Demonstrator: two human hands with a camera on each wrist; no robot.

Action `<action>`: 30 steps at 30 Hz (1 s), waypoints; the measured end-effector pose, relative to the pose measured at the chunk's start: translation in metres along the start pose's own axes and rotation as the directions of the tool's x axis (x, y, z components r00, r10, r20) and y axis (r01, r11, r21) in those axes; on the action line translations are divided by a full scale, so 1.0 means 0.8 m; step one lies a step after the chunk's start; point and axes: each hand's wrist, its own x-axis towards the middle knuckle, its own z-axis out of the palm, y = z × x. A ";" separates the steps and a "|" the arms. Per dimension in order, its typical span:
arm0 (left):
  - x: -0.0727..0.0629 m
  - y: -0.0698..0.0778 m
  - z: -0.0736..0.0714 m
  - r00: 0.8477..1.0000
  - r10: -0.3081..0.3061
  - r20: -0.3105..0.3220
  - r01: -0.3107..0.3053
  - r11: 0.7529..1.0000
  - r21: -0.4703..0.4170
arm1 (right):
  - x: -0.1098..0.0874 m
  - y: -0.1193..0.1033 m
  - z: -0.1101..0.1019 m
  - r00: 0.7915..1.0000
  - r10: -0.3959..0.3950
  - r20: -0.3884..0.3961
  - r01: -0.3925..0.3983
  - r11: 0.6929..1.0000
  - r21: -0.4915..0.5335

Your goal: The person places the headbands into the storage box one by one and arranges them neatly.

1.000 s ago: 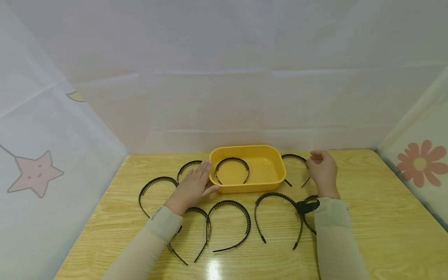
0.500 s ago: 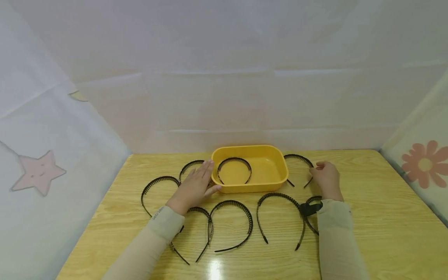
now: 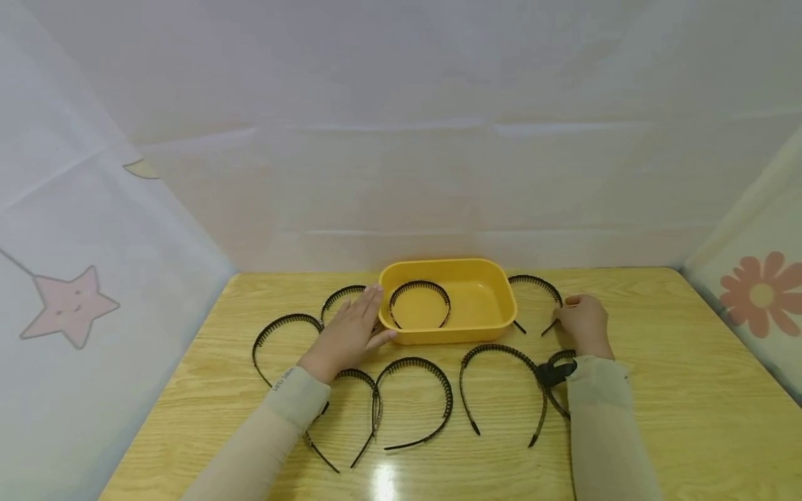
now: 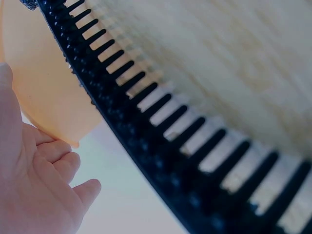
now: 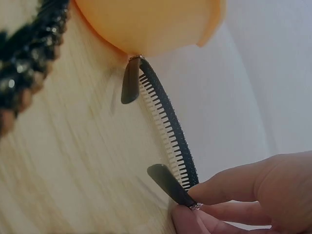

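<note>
A yellow plastic basin (image 3: pixel 482 335) stands at the back of the table with one black toothed headband (image 3: pixel 421 284) inside, leaning on its wall. My left hand (image 3: pixel 344 337) rests against the basin's left side, its fingers nearly straight. To the basin's right lies another black toothed headband (image 3: pixel 536 280). My right hand (image 3: pixel 584 323) pinches this headband's right arm between thumb and fingers; the right wrist view shows the pinch near its dark tip (image 5: pixel 170 185). Close to the left wrist camera, a toothed headband (image 4: pixel 131 131) crosses the view.
Several more headbands lie about the table, among them one front centre (image 3: pixel 448 396), one at right front (image 3: pixel 495 348) and one at left (image 3: pixel 276 321). A black strap (image 3: pixel 554 374) sits at my right cuff. White cloth (image 3: pixel 401 174) walls the table's back and sides.
My right hand has come down from above the headband at the basin's right and now pinches its arm. The left hand stays against the basin. The view has shifted slightly.
</note>
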 end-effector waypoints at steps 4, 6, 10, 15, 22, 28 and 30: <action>0.000 -0.001 0.000 1.000 0.001 -0.001 -0.001 1.000 -0.002 | 0.000 0.001 0.000 1.000 -0.003 -0.001 0.003 1.000 0.018; -0.001 -0.002 0.000 1.000 0.001 -0.001 -0.001 1.000 0.004 | 0.000 0.001 0.000 1.000 -0.004 -0.001 0.004 1.000 0.026; 0.000 -0.003 0.002 1.000 0.005 -0.003 -0.005 1.000 0.016 | -0.001 0.001 -0.003 1.000 0.004 -0.001 -0.004 0.999 0.032; 0.001 -0.003 0.002 1.000 0.005 0.003 -0.005 1.000 0.015 | -0.002 0.005 -0.012 1.000 0.030 0.009 -0.031 0.997 0.068; 0.000 -0.001 0.000 1.000 0.005 -0.002 -0.005 1.000 0.013 | 0.001 0.009 -0.020 0.996 0.049 0.074 -0.064 0.975 0.211; 0.000 -0.001 0.000 1.000 0.008 -0.001 -0.008 1.000 0.011 | 0.002 0.012 -0.027 0.989 0.057 0.137 -0.100 0.938 0.332; 0.000 -0.002 0.001 1.000 0.008 0.002 -0.008 1.000 0.014 | 0.001 0.012 -0.029 0.988 0.061 0.142 -0.110 0.924 0.366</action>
